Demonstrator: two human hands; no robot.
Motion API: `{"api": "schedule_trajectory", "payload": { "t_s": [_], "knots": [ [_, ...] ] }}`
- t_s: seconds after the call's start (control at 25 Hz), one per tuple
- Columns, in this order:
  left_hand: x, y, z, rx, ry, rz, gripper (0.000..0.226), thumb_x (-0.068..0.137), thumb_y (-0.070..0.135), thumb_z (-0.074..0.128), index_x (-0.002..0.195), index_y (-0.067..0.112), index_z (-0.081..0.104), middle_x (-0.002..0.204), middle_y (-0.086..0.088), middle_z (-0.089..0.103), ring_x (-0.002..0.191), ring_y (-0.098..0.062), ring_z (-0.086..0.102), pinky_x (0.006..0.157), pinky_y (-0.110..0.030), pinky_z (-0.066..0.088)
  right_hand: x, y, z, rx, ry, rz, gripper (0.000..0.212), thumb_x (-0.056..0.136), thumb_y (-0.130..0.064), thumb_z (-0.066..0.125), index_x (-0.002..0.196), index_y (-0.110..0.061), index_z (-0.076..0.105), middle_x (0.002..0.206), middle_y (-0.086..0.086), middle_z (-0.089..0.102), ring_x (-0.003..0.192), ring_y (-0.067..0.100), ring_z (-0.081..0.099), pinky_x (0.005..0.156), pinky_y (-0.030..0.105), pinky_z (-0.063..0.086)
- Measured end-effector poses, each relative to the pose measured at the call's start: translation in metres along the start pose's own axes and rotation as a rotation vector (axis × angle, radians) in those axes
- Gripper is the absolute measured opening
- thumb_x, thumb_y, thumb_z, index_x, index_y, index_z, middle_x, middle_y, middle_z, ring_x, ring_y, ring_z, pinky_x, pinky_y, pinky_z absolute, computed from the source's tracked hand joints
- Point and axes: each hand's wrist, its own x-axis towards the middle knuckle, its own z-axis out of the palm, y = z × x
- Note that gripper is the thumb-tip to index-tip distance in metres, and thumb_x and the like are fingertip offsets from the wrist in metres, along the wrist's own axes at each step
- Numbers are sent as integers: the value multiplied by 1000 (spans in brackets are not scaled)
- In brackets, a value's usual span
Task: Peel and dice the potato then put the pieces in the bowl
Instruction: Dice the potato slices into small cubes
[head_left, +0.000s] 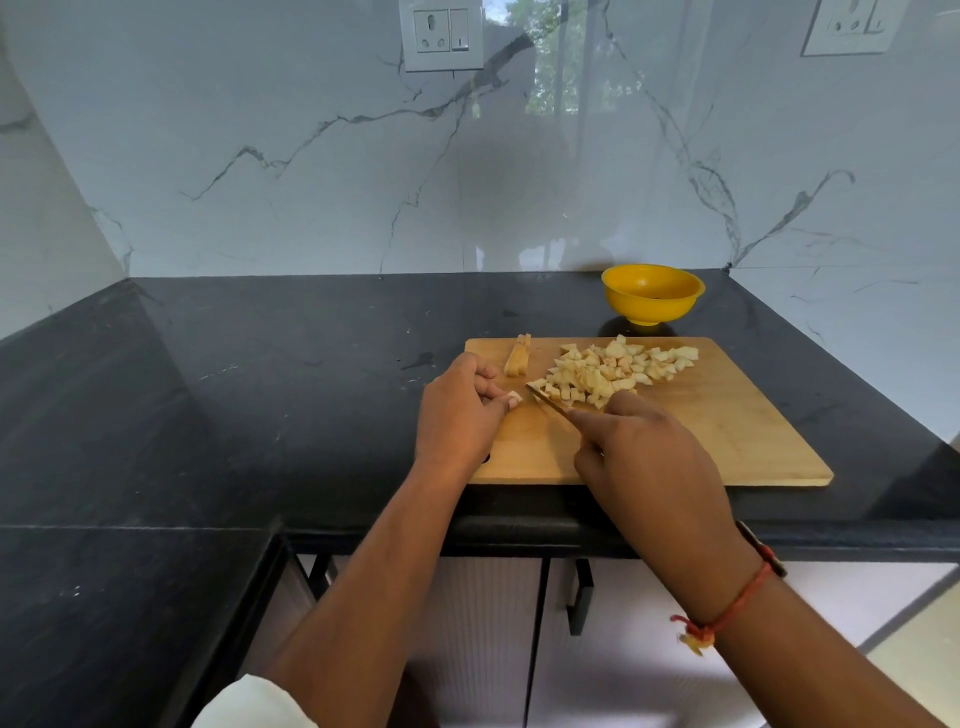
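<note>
A wooden cutting board (727, 431) lies on the black counter. A heap of diced potato (608, 374) covers its far middle. A few uncut potato strips (518, 356) lie at the board's far left corner. My left hand (460, 410) pinches a small potato piece (514, 399) at its fingertips on the board's left side. My right hand (644, 457) grips a knife (548, 399), forefinger along its back; the blade tip points at the heap's near left edge. A yellow bowl (652, 292) stands behind the board near the wall.
The black counter (260, 395) runs left and wraps round a corner at the left. A marble wall with socket plates (441, 34) rises behind it. Cabinet doors with a dark handle (581, 597) are below the counter's front edge.
</note>
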Motion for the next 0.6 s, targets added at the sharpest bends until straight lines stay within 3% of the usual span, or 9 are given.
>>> {"api": "schedule_trajectory", "payload": {
  "t_s": [0.2, 0.36, 0.6],
  "knots": [
    [-2, 2, -4, 8, -25, -3, 25, 87, 21, 75, 108, 24, 62, 89, 14, 68, 83, 3, 62, 84, -20, 52, 2, -9, -2, 116, 5, 15, 38, 97, -29, 53, 133, -36, 59, 93, -12, 44, 77, 5, 44, 58, 13, 30],
    [-1, 0, -4, 14, -30, -2, 22, 89, 18, 72, 109, 23, 64, 90, 14, 68, 84, 5, 62, 73, -8, 44, 4, -12, 1, 134, -33, 11, 32, 98, -30, 51, 128, -34, 61, 93, -11, 44, 76, 5, 44, 58, 10, 31],
    [1, -4, -3, -2, -37, 11, 23, 88, 19, 74, 109, 23, 65, 89, 14, 70, 86, 4, 63, 91, -24, 53, 17, -12, 8, 183, -83, -4, 36, 98, -31, 54, 134, -31, 59, 97, -8, 49, 76, 4, 45, 60, 9, 31]
  ]
}}
